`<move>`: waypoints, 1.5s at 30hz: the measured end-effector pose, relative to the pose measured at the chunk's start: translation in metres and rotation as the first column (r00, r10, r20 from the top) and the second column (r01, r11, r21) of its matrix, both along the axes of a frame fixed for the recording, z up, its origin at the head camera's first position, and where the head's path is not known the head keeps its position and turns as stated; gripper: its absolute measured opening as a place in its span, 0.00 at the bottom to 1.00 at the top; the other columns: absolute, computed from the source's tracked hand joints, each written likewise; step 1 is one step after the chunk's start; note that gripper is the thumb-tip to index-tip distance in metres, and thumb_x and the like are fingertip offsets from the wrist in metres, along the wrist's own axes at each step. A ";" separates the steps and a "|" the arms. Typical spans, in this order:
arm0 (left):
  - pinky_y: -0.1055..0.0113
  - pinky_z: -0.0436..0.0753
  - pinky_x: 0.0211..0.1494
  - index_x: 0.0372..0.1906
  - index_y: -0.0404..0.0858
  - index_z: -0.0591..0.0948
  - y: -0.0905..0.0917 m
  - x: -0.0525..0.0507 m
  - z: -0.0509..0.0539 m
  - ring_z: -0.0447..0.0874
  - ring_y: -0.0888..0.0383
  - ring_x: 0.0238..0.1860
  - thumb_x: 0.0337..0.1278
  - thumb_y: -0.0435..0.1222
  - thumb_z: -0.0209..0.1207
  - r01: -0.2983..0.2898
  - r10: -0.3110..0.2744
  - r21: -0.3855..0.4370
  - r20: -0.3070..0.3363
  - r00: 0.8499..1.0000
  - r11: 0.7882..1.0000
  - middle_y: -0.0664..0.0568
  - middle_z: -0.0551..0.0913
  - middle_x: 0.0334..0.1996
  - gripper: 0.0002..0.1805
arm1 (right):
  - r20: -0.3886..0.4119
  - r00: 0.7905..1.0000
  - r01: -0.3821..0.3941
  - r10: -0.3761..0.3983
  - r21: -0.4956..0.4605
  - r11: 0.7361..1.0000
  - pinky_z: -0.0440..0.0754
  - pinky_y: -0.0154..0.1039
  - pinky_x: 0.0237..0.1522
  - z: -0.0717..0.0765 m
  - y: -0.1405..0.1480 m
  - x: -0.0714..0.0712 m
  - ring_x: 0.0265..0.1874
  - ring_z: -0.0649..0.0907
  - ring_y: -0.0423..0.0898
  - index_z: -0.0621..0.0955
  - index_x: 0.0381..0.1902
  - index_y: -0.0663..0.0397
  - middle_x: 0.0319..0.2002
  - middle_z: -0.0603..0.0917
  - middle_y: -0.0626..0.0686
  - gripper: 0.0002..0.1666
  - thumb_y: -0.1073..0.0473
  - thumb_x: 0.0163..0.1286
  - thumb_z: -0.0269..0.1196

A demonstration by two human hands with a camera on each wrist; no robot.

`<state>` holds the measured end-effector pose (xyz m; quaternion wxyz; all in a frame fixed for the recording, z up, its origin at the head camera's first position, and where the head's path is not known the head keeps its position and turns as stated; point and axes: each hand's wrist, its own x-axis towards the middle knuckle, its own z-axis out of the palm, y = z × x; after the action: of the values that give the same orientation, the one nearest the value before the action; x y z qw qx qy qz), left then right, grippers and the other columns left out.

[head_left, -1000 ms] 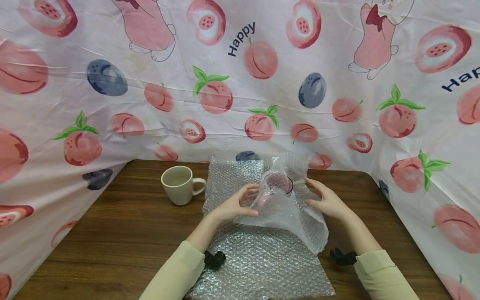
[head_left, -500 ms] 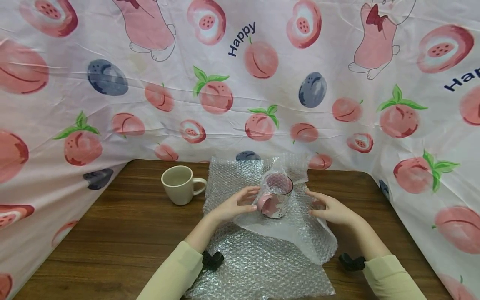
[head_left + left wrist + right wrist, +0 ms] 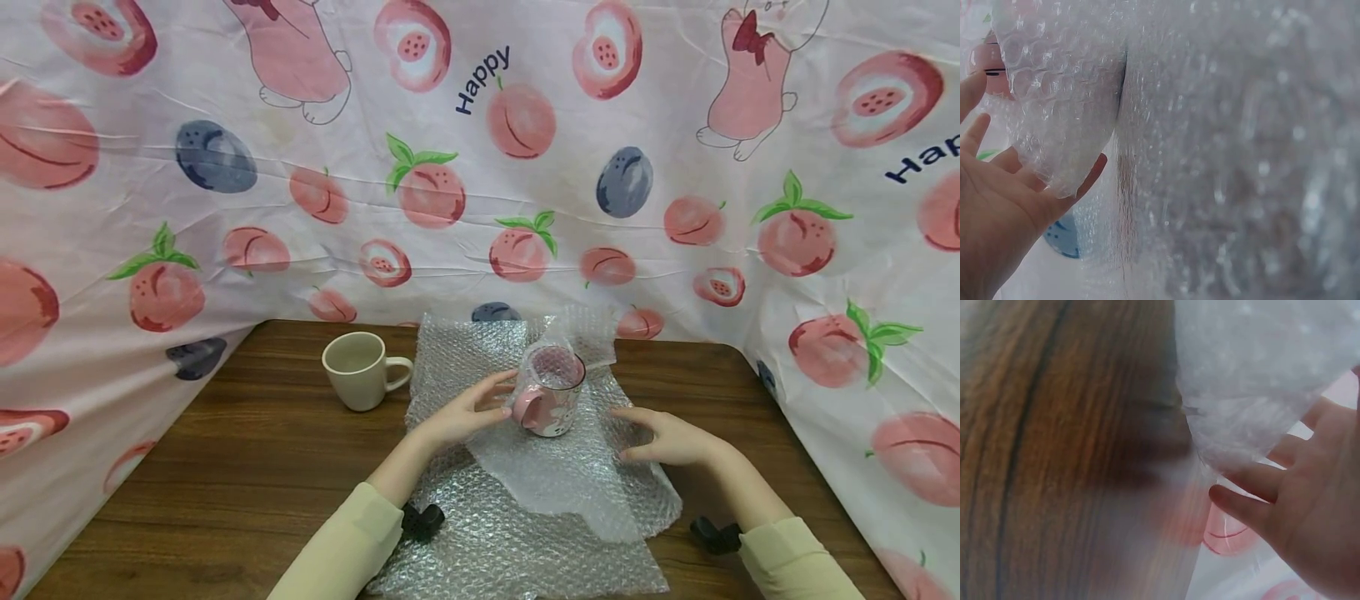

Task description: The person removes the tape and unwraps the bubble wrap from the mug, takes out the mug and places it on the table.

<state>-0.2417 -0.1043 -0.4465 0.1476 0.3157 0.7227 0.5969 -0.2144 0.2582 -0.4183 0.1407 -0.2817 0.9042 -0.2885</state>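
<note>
A pink-and-white mug point(image 3: 558, 412) with a dark rim and a pink handle stands on bubble wrap point(image 3: 517, 554). Clear wrap point(image 3: 553, 360) is tucked into its mouth. My left hand point(image 3: 465, 415) is beside the mug's handle side, fingers extended and thumb near the handle. In the left wrist view, the left hand point(image 3: 1010, 200) has its fingers partly behind a flap of bubble wrap point(image 3: 1066, 112). To the mug's right, my right hand point(image 3: 675, 437) is apart from it with fingers spread. The right wrist view shows those fingers point(image 3: 1254, 481) by the wrap's edge, holding nothing.
A beige mug point(image 3: 358, 379) stands left of the bubble wrap on the brown wooden table point(image 3: 225, 483). A fruit-print curtain point(image 3: 450, 183) encloses the back and sides. Black wrist mounts point(image 3: 423, 523) sit on both forearms.
The loose wrap that covered the mug's front has fallen flat toward the near side, exposing the mug. My right hand has moved right and nearer to me. The left hand has barely moved.
</note>
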 end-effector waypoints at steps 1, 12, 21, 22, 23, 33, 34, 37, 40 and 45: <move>0.50 0.65 0.65 0.75 0.46 0.56 0.000 0.000 0.000 0.57 0.43 0.69 0.68 0.34 0.55 -0.006 0.006 -0.008 -0.008 1.000 1.000 0.41 0.58 0.70 0.35 | 0.005 1.000 0.001 -0.001 0.013 1.000 0.64 0.65 0.58 0.000 0.000 0.001 0.64 0.63 0.69 0.66 0.68 0.64 0.66 0.65 0.69 0.44 0.48 0.61 0.68; 0.47 0.66 0.64 0.75 0.48 0.55 0.001 0.001 0.002 0.58 0.41 0.69 0.71 0.39 0.51 -0.057 0.054 -0.074 -0.036 0.998 0.996 0.40 0.59 0.71 0.32 | 0.007 1.000 0.002 -0.003 0.171 0.985 0.61 0.69 0.57 0.000 -0.005 0.012 0.64 0.62 0.73 0.67 0.68 0.62 0.67 0.60 0.74 0.51 0.40 0.55 0.70; 0.48 0.66 0.64 0.75 0.46 0.57 0.003 0.003 0.003 0.59 0.40 0.68 0.71 0.40 0.51 -0.075 0.071 -0.072 -0.055 0.996 0.995 0.37 0.60 0.69 0.31 | -0.059 0.998 0.021 -0.004 0.302 0.953 0.47 0.74 0.59 -0.009 -0.013 0.023 0.66 0.56 0.73 0.64 0.70 0.61 0.68 0.56 0.75 0.59 0.32 0.51 0.69; 0.48 0.66 0.64 0.75 0.45 0.57 0.003 0.003 0.004 0.60 0.40 0.68 0.71 0.39 0.51 -0.076 0.072 -0.070 -0.056 0.996 0.995 0.37 0.60 0.69 0.31 | -0.058 0.998 0.028 -0.010 0.315 0.949 0.45 0.74 0.59 -0.009 -0.015 0.024 0.66 0.54 0.73 0.63 0.71 0.61 0.68 0.56 0.75 0.59 0.31 0.50 0.69; 0.49 0.67 0.64 0.75 0.45 0.57 0.003 0.003 0.004 0.61 0.41 0.67 0.71 0.40 0.51 -0.078 0.074 -0.071 -0.059 0.996 0.994 0.37 0.61 0.69 0.31 | -0.061 0.998 0.031 -0.012 0.328 0.944 0.44 0.73 0.60 -0.009 -0.016 0.026 0.67 0.54 0.73 0.63 0.71 0.61 0.68 0.55 0.76 0.60 0.31 0.50 0.68; 0.48 0.66 0.64 0.75 0.49 0.58 0.005 0.003 0.006 0.61 0.42 0.67 0.71 0.42 0.50 -0.112 0.106 -0.104 -0.062 0.992 0.988 0.39 0.62 0.69 0.30 | -0.076 0.997 0.047 -0.019 0.390 0.920 0.46 0.71 0.62 -0.007 -0.024 0.033 0.66 0.55 0.73 0.62 0.70 0.66 0.66 0.57 0.78 0.61 0.31 0.52 0.67; 0.47 0.66 0.64 0.75 0.49 0.58 0.005 0.003 0.006 0.61 0.42 0.67 0.71 0.43 0.50 -0.114 0.107 -0.106 -0.066 0.992 0.988 0.39 0.62 0.69 0.30 | -0.072 0.997 0.046 -0.019 0.390 0.920 0.47 0.71 0.62 -0.007 -0.024 0.034 0.66 0.55 0.74 0.62 0.70 0.67 0.66 0.56 0.79 0.60 0.31 0.53 0.67; 0.47 0.66 0.64 0.75 0.48 0.58 0.005 0.004 0.007 0.61 0.41 0.67 0.72 0.43 0.50 -0.118 0.110 -0.111 -0.073 0.991 0.987 0.38 0.61 0.69 0.30 | -0.054 0.998 0.045 -0.027 0.384 0.922 0.50 0.71 0.61 -0.006 -0.026 0.036 0.66 0.54 0.75 0.61 0.70 0.69 0.66 0.55 0.80 0.60 0.33 0.54 0.67; 0.47 0.66 0.64 0.75 0.47 0.58 0.006 0.004 0.007 0.61 0.42 0.67 0.72 0.44 0.50 -0.125 0.118 -0.117 -0.071 0.991 0.985 0.39 0.61 0.70 0.30 | -0.036 0.998 0.053 -0.042 0.366 0.929 0.53 0.71 0.60 -0.005 -0.027 0.038 0.66 0.53 0.76 0.60 0.70 0.70 0.66 0.53 0.80 0.60 0.34 0.54 0.68; 0.46 0.66 0.63 0.74 0.49 0.59 0.006 0.004 0.008 0.62 0.42 0.67 0.71 0.44 0.50 -0.150 0.140 -0.132 -0.083 0.987 0.980 0.43 0.60 0.70 0.30 | -0.003 0.998 0.060 -0.062 0.306 0.950 0.56 0.72 0.58 -0.008 -0.024 0.040 0.67 0.48 0.75 0.58 0.71 0.69 0.68 0.49 0.79 0.60 0.36 0.55 0.68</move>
<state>-0.2380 -0.0983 -0.4382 0.0988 0.2729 0.7880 0.5430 -0.1748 0.2344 -0.4265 0.1766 -0.2273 0.9459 -0.1499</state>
